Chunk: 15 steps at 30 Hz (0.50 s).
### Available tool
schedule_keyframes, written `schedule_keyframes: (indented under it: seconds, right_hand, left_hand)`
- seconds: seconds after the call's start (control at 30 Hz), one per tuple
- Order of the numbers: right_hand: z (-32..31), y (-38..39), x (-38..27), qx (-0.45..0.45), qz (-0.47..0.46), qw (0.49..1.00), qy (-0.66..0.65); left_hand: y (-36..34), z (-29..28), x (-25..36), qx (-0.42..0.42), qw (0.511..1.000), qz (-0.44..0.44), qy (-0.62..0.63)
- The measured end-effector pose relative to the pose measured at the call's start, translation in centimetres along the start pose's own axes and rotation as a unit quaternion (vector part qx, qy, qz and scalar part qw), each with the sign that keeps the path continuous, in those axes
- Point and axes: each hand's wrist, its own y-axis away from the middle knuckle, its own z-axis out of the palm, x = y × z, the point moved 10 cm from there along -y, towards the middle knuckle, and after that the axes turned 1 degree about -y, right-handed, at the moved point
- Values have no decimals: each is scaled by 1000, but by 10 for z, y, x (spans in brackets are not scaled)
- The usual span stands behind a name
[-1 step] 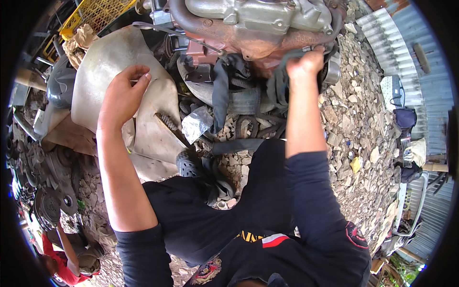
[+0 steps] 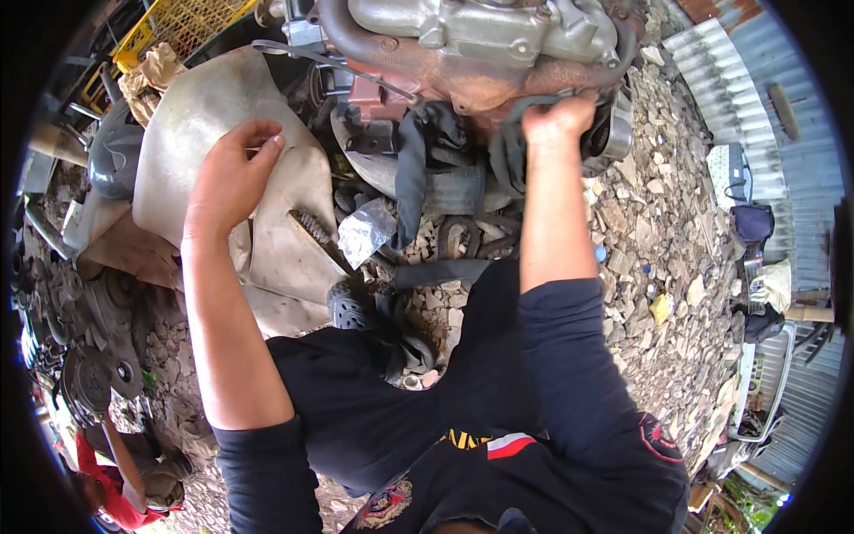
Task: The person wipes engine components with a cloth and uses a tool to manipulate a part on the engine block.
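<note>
My left hand [image 2: 238, 173] hovers at the pale curved metal panel [image 2: 182, 133], fingers loosely curled and apart, holding nothing. My right hand [image 2: 560, 120] is closed on a dark cloth [image 2: 507, 151] against the lower right of an engine [image 2: 480, 40] with silver and rusty castings. Below the engine are a hanging black strap [image 2: 411, 178], a tyre-like black piece [image 2: 454, 191], dark hoses and a clear plastic bag [image 2: 365, 231]. A wire brush [image 2: 311, 233] lies on the pale panel's lower part, between my hands.
Stony ground [image 2: 658, 231] runs along the right to corrugated metal sheets [image 2: 792, 107], with bags [image 2: 753, 222] beside them. A yellow mesh crate [image 2: 182, 27] is at upper left. A person in red [image 2: 107, 481] reaches toward dark round metal parts [image 2: 93, 383] at lower left.
My right hand and forearm have shifted a little to the left, moving the dark cloth with them along the engine's lower side. My left hand is almost unmoved.
</note>
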Motion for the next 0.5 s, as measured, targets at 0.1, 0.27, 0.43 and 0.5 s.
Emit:
schedule_keyframes:
  seconds: [0.1,0.27,0.43,0.5]
  right_hand:
    - [-2,15,32,-43,-1,999,-2]
    - [0,-4,27,-119,129,982,-73]
    - [-18,9,46,-13,56,998,16]
    - [-40,17,57,-25,6,995,99]
  left_hand:
    - [-1,-1,5,5,1000,-2,-3]
    - [5,-5,1,6,1000,5,-21]
    - [6,-3,0,-6,1000,-6,-27]
    - [6,-4,2,1,999,4,-39]
